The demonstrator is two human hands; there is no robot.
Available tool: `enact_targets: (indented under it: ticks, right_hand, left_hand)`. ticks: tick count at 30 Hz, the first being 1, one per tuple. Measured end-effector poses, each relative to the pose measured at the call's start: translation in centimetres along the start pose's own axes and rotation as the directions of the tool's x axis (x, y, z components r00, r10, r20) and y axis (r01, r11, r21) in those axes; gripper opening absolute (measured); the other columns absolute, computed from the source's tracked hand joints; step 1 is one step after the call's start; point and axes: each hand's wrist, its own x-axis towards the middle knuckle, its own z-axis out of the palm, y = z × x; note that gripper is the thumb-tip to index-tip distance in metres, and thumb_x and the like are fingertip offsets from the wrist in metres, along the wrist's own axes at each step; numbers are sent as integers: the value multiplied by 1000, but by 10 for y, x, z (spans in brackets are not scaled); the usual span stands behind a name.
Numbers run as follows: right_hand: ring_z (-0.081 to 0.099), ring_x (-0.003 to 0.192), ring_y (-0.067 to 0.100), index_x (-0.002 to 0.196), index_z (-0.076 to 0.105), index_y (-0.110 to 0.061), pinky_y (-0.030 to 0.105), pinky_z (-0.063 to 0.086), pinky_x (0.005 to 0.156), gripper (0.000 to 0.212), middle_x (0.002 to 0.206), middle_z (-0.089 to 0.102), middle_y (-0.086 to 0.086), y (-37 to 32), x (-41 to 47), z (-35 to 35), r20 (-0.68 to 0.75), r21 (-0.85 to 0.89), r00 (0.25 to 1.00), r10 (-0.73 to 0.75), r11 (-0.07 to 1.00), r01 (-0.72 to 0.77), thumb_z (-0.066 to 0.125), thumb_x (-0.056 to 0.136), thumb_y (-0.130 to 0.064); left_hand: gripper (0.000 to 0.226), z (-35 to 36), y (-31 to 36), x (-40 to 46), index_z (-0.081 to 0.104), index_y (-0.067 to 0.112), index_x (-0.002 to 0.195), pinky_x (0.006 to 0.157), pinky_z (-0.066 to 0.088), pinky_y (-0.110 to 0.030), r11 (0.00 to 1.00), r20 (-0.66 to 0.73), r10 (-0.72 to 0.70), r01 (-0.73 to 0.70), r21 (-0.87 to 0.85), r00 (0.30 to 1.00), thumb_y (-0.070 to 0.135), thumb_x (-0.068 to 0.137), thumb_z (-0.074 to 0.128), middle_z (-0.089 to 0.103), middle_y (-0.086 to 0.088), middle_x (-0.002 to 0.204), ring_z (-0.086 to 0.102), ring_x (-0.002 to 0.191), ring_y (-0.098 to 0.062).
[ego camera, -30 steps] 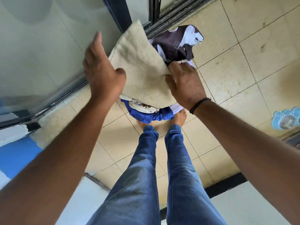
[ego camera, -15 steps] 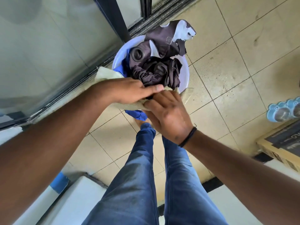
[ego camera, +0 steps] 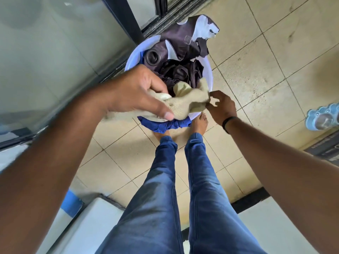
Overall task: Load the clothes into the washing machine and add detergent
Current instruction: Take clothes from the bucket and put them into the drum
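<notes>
The left hand [ego camera: 139,94] was clamped on a bunched beige towel [ego camera: 185,101] above the near rim of the white basin [ego camera: 209,74]. The right hand [ego camera: 221,107] pinched the towel's far end beside that rim. Dark clothes [ego camera: 181,70] filled the basin, a blue garment [ego camera: 165,125] hung over its near edge, and it stood on the tiled floor [ego camera: 256,70] by the person's bare feet.

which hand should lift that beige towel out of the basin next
Left. The left hand already grips most of the bunched beige towel above the basin. The right hand only pinches one corner at its edge.
</notes>
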Motion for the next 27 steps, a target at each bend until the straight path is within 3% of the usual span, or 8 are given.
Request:
enact_targets:
  ticks: [2, 4, 7, 10, 14, 18, 22, 27]
  right_hand:
    - [65, 88, 18, 114, 69, -17, 3, 41, 60, 26, 105, 67, -1, -8, 4, -1, 66, 10, 997, -35, 999, 35, 66, 88, -16]
    - [55, 71, 19, 100, 68, -11, 5, 33, 43, 13, 87, 61, 1, -19, 4, 1, 56, 31, 997, -45, 999, 43, 62, 89, -13]
    - [43, 63, 11, 86, 53, -11, 11, 30, 45, 9, 70, 48, -6, -38, -4, 2, -50, 117, 996, -72, 990, 78, 57, 91, -16]
    - [40, 59, -1, 87, 44, -21, 10, 31, 53, 15, 67, 40, -14, -60, -18, 1, -178, 170, 954, -241, 947, 271, 55, 94, -13]
    - [44, 68, -8, 95, 52, -14, 9, 33, 67, 12, 76, 43, -19, -102, -40, -13, -139, 195, 780, -610, 755, 626, 53, 92, -3]
    - [47, 74, 1, 95, 58, -5, 31, 44, 72, 11, 78, 51, -16, -142, -39, -28, -32, 213, 657, -754, 637, 741, 54, 86, -6]
    - [57, 99, 19, 114, 59, -4, 44, 49, 84, 39, 105, 62, -1, -144, -37, -31, -255, 87, 651, -715, 654, 751, 59, 77, -15]
    - [36, 135, 20, 148, 34, -1, 45, 40, 109, 88, 144, 38, 20, -93, -33, -4, -480, 59, 764, -430, 854, 518, 63, 71, -32]
  left_hand:
    - [31, -10, -5, -4, 77, 15, 72, 50, 37, -17, 997, -29, -56, 55, -61, 998, 35, 55, 92, 61, -1, 62, 51, 55, -7]
    - [45, -16, -14, -5, 78, 11, 82, 56, 42, -20, 991, -151, -109, 96, -92, 982, 41, 52, 95, 67, -11, 74, 56, 62, -10]
    - [56, -28, -34, 0, 76, 20, 103, 68, 43, -35, 990, -541, -127, 140, -17, 831, 55, 60, 87, 69, -5, 91, 60, 77, -19]
    - [84, -36, -42, 2, 50, 33, 143, 104, 42, -42, 894, -740, -18, 341, 289, 673, 48, 68, 85, 58, -7, 135, 52, 125, -28]
    - [94, -25, -15, 20, 46, 26, 149, 119, 26, -36, 845, -590, 240, 133, 519, 771, 52, 64, 78, 47, -1, 151, 40, 140, -25]
    - [64, -16, 7, 44, 60, 25, 131, 98, 46, -41, 793, -365, 328, -44, 607, 871, 33, 70, 78, 68, 2, 123, 61, 114, -26]
    - [37, -21, 16, 50, 65, 23, 111, 64, 42, -28, 873, -482, 259, 10, 488, 837, 29, 76, 76, 66, 7, 92, 60, 76, -12]
    - [44, -25, 17, 52, 65, 14, 111, 88, 54, -28, 978, -743, 205, -113, 173, 637, 46, 81, 75, 71, 8, 108, 67, 97, -3]
